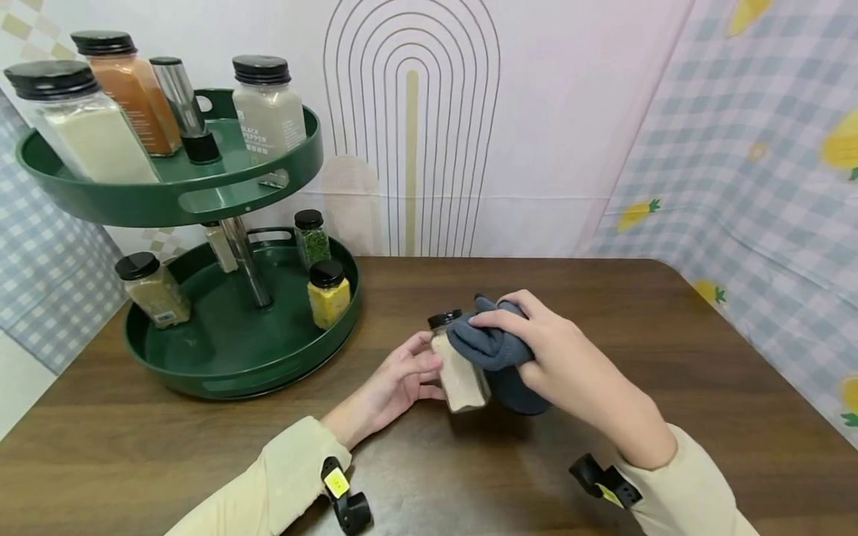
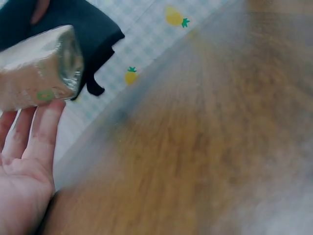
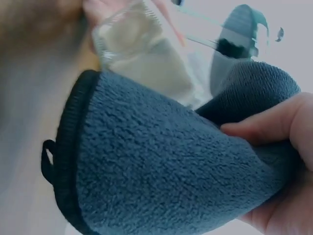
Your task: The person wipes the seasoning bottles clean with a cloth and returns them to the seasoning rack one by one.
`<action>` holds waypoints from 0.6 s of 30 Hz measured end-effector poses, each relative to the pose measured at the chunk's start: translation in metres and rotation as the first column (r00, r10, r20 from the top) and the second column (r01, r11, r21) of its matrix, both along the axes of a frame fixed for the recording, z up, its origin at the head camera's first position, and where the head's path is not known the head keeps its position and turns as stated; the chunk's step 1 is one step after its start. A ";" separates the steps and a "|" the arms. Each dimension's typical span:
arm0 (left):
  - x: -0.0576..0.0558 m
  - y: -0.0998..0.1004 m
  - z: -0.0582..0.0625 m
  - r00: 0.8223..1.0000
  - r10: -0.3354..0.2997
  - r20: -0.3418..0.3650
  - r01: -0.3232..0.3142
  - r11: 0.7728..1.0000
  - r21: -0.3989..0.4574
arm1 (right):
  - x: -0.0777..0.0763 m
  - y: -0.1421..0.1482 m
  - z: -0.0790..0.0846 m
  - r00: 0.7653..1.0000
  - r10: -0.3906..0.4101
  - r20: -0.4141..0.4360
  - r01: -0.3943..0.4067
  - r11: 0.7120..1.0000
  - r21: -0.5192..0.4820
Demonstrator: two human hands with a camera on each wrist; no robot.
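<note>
A glass spice jar (image 1: 459, 372) with a black lid and pale powder inside leans slightly over the table. My left hand (image 1: 402, 380) holds it from the left, with thumb and fingers at its side. The left wrist view shows fingers (image 2: 44, 129) along the jar (image 2: 39, 68), whose base faces the camera. My right hand (image 1: 563, 361) grips a dark blue-grey cloth (image 1: 492, 344) that lies against the jar's right side near the lid. In the right wrist view, the bunched cloth (image 3: 161, 161), with a black edge and small loop, covers part of the jar (image 3: 151, 58).
A two-tier green rack (image 1: 228, 380) stands on the brown table (image 1: 637, 313) at the left. Large jars and a silver-and-black cylinder (image 1: 184, 104) occupy its upper tier. Several smaller jars, including a yellow one (image 1: 328, 298), sit below. Patterned cloth (image 1: 751, 186) hangs behind and at the right.
</note>
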State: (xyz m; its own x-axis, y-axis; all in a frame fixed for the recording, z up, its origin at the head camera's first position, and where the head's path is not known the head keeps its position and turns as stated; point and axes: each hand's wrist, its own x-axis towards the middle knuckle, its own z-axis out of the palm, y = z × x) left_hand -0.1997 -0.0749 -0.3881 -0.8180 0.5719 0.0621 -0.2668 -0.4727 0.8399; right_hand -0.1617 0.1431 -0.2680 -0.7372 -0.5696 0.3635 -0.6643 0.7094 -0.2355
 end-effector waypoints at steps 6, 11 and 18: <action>0.002 -0.001 0.000 0.999 -0.014 -0.030 0.014 1.000 -0.017 | -0.002 -0.006 -0.009 1.000 0.002 0.014 -0.002 0.999 0.040; 0.002 -0.001 0.000 0.999 -0.026 -0.030 0.025 1.000 -0.011 | -0.001 -0.003 -0.006 0.999 0.047 0.026 -0.048 0.997 0.058; -0.002 0.000 0.000 0.996 0.040 0.080 -0.046 0.995 0.086 | 0.002 0.000 -0.003 0.983 0.122 0.140 -0.136 0.986 0.100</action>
